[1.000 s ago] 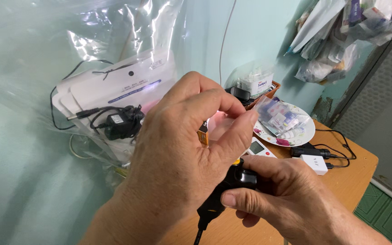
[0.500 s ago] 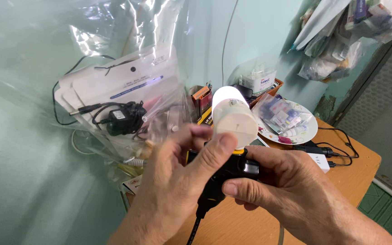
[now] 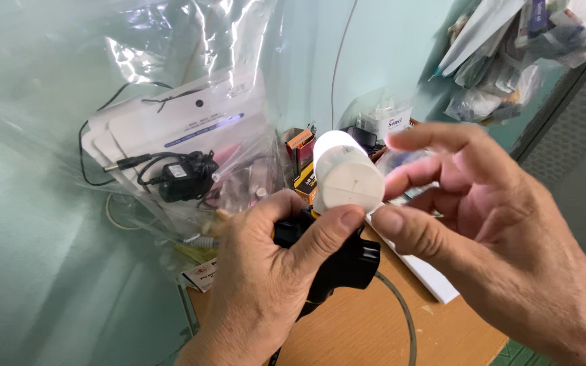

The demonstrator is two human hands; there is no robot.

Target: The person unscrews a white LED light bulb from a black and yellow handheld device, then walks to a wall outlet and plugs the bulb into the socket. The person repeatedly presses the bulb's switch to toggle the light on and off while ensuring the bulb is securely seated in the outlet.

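Seen from the head camera, the only view, the left hand [image 3: 266, 285] is closed round a black lamp holder [image 3: 337, 261], thumb lying across its front just under the bulb. A black cable [image 3: 401, 318] curves from the holder's base down over the wooden table [image 3: 367, 335].

White bulb [image 3: 347, 173]: seated in the holder, held above the table's near edge, tilted so its flat end faces the camera. Dome glows faintly at the far side.

Right hand [image 3: 490, 230]: open, fingers spread, holding nothing. Thumb and forefinger flank the bulb's right side, near it; contact cannot be confirmed.

Handling, as judged: bulb looks light, with a smooth rigid plastic shell, somewhat slippery and liable to crack if squeezed hard. Best grip is round the broad cylindrical body, fingertips spread evenly. Holder looks solid and gives the steadier purchase; the trailing cable may drag.

Behind: clear plastic bags [image 3: 191, 135] against the pale green wall, one showing a black power adapter [image 3: 184, 177]. A small orange box [image 3: 301, 141] stands behind the bulb. More bagged items [image 3: 510, 54] hang upper right.
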